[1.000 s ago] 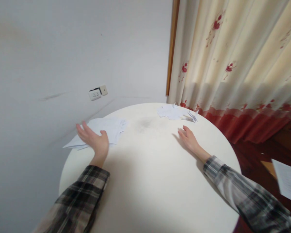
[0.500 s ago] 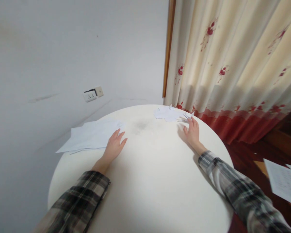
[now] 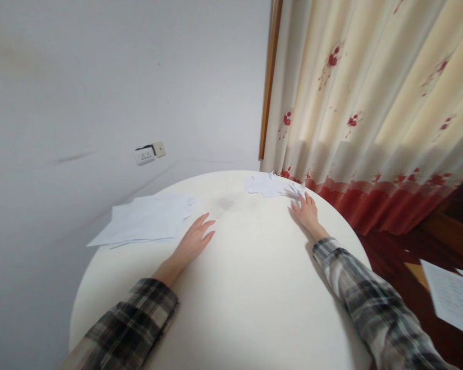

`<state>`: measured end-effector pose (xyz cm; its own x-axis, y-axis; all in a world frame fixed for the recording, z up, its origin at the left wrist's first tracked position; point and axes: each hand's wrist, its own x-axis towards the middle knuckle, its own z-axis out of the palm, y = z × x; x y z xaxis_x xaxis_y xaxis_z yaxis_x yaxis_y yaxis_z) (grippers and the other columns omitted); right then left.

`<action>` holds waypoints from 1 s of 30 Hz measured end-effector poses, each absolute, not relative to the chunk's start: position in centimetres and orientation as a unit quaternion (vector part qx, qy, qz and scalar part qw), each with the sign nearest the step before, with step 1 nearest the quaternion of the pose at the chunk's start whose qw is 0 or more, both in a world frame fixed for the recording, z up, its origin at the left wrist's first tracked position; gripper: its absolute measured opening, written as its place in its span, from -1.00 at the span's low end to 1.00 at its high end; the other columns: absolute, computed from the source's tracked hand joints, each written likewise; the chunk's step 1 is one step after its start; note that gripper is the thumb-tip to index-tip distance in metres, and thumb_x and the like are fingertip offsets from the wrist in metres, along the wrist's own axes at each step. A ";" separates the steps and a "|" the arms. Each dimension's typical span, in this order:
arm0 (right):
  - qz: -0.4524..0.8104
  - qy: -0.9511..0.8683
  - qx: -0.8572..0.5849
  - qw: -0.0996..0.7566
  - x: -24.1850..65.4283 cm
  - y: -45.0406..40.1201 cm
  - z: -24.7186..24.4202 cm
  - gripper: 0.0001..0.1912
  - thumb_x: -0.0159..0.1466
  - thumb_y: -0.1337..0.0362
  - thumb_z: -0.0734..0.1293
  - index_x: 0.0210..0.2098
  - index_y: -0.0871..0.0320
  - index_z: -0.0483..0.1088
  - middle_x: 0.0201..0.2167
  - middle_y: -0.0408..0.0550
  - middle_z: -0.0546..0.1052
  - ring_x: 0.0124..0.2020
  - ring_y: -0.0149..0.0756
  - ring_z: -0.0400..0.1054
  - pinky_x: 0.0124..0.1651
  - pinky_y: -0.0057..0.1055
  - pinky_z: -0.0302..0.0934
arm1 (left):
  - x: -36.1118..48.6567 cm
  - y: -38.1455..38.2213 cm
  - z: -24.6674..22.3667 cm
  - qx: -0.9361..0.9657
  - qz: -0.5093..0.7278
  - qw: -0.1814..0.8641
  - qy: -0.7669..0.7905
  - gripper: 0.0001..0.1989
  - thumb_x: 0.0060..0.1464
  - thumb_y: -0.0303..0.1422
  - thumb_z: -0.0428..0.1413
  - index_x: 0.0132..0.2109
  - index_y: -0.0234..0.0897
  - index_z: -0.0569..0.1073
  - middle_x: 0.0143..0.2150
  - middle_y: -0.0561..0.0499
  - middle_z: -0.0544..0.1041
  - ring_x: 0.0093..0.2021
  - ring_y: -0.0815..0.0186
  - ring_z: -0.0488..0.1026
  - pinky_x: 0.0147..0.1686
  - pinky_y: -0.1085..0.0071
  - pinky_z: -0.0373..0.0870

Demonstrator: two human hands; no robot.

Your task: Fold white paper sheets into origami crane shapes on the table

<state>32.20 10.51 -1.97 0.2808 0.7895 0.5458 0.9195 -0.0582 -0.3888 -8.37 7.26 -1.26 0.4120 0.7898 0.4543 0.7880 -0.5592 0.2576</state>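
Note:
My left hand (image 3: pixel 195 240) is over the white round table (image 3: pixel 239 288), its fingers apart and holding nothing. Just left of it lie several overlapping sheets of white paper (image 3: pixel 141 218), reaching past the table's left edge. At the far right, my right hand (image 3: pixel 305 209) has its fingers spread, with the fingertips at some torn, curled paper scraps (image 3: pixel 294 190). Whether they press on the scraps is hard to make out. Beside these, a flat, ragged piece of white paper (image 3: pixel 264 185) rests near the far rim.
A grey smudge (image 3: pixel 226 202) marks the tabletop. Behind stands a pale wall with a socket (image 3: pixel 144 155). A cream and red curtain (image 3: pixel 355 118) hangs close to the far right rim. Written sheets (image 3: pixel 451 293) lie on a lower wooden surface at right.
My left hand has moved right, away from the paper sheets. My right hand stays by the torn scraps, which have shifted slightly. The view has tilted a little.

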 end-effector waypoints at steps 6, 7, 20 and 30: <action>-0.062 -0.578 -0.741 0.335 32.3 10.7 -2.3 -0.46 0.13 0.11 0.22 0.05 0.25 0.21 0.20 0.23 0.10 0.19 0.08 -0.04 0.10 0.03 -0.05 | -8.3 7.3 -1.5 0.843 0.277 0.016 0.461 -0.62 0.11 -0.23 -0.13 -0.02 -0.29 0.38 0.18 -0.14 0.25 0.17 0.19 0.16 0.17 0.19 0.06; -0.055 -0.581 -0.743 0.329 32.2 10.8 -2.3 -0.45 0.12 0.11 0.23 0.05 0.26 0.21 0.19 0.23 0.10 0.18 0.07 -0.04 0.11 0.03 -0.06 | -8.3 7.3 -1.5 0.841 0.281 0.018 0.461 -0.62 0.11 -0.23 -0.14 -0.02 -0.27 0.38 0.17 -0.12 0.26 0.17 0.20 0.17 0.17 0.19 0.06; 0.087 -0.563 -0.599 0.563 30.1 10.0 -0.5 -0.59 0.18 0.04 0.13 -0.17 0.18 0.39 -0.04 0.12 0.40 0.05 -0.14 0.21 0.06 -0.05 0.05 | -8.3 7.0 -0.8 0.833 0.305 0.045 0.460 -0.68 0.06 -0.26 -0.09 -0.09 -0.24 0.42 0.09 -0.11 0.35 0.11 0.19 0.25 0.13 0.15 0.12; 0.509 -0.495 -0.422 0.564 19.7 5.5 1.1 -0.68 -0.15 0.16 0.45 -0.41 0.19 0.52 -0.40 -0.03 0.56 -0.37 -0.30 0.38 -0.17 -0.31 0.19 | -1.9 5.7 -0.7 0.644 0.518 0.340 0.450 -0.67 0.02 -0.32 -0.01 -0.04 -0.29 0.33 -0.05 -0.14 0.45 -0.08 0.27 0.42 -0.02 0.28 0.30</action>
<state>19.72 5.51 1.14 -0.0086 0.9917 0.1281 -0.1570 0.1252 -0.9796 -1.92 5.75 -0.69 0.0592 0.9309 0.3603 0.2274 -0.3641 0.9032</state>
